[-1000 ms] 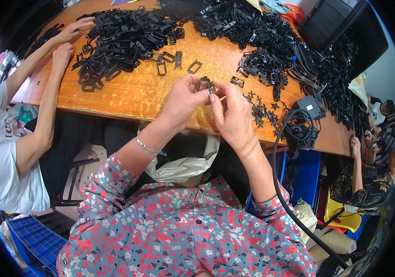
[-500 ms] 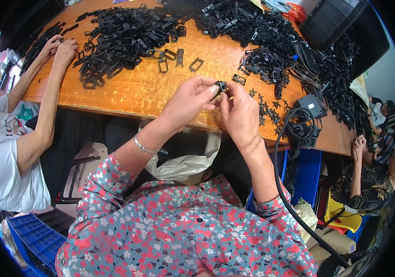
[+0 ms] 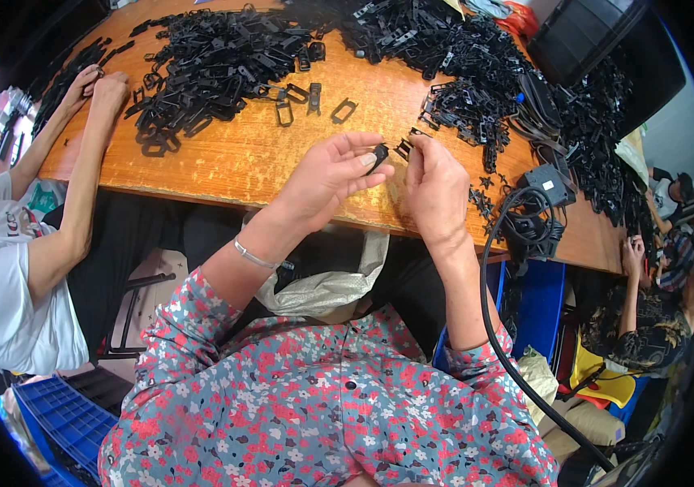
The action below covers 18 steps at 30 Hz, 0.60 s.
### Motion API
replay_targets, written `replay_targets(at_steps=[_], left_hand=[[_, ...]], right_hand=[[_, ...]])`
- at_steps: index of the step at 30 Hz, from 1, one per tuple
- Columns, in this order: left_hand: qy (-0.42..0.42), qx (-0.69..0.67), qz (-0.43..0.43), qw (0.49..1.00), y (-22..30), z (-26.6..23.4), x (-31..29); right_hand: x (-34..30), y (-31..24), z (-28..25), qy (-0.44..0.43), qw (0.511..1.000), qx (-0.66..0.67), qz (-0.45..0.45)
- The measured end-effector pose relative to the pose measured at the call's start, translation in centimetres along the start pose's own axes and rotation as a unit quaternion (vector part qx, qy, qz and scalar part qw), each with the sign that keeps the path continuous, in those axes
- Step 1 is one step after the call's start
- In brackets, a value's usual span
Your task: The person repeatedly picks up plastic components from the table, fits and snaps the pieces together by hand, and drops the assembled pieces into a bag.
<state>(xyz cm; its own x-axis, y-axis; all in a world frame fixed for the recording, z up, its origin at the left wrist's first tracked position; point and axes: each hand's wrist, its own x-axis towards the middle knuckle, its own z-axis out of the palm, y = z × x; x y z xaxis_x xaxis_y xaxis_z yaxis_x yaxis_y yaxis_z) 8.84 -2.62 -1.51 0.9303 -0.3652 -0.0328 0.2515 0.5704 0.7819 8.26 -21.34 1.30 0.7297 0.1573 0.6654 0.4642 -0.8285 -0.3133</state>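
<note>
My left hand [image 3: 322, 178] pinches a small black plastic piece [image 3: 378, 157] between thumb and fingers, just over the table's near edge. To its right, my right hand [image 3: 438, 183] has its fingertips closed on a second small black plastic clip [image 3: 403, 148], apart from the first piece. The fingers partly cover this clip. Past the fingertips, several loose black rectangular frames lie on the wooden table [image 3: 225, 162], among them one frame [image 3: 344, 112] lying alone.
Heaps of black plastic parts [image 3: 233, 65] spread across the back and right. Small star-shaped black pieces [image 3: 481, 199] lie by my right hand, beside a black box with a coiled cable [image 3: 537, 199]. A co-worker's hands [image 3: 99, 89] work at left. A blue crate [image 3: 540, 300] stands below.
My hands have moved apart from the piece they both held. It stays in my left hand, while my right hand has shifted right and now has a clip at its fingertips.
</note>
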Motion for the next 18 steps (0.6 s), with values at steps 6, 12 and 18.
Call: replay_targets(at_steps=[6, 12, 18], left_hand=[[-0.027, -0.11, -0.009, 0.994, -0.3, -0.9, 0.3], [-0.034, -0.121, 0.01, 0.992, -0.6, -1.0, 0.2], [-0.061, -0.135, 0.031, 0.988, -1.2, -0.7, -0.2]], right_hand=[[-0.9, -2.0, 0.3, -0.006, 0.949, 0.258, 0.18], [-1.5, -3.3, 1.0, 0.049, 0.903, 0.368, 0.217], [-1.8, -4.4, 1.1, 0.035, 0.852, 0.443, 0.279]])
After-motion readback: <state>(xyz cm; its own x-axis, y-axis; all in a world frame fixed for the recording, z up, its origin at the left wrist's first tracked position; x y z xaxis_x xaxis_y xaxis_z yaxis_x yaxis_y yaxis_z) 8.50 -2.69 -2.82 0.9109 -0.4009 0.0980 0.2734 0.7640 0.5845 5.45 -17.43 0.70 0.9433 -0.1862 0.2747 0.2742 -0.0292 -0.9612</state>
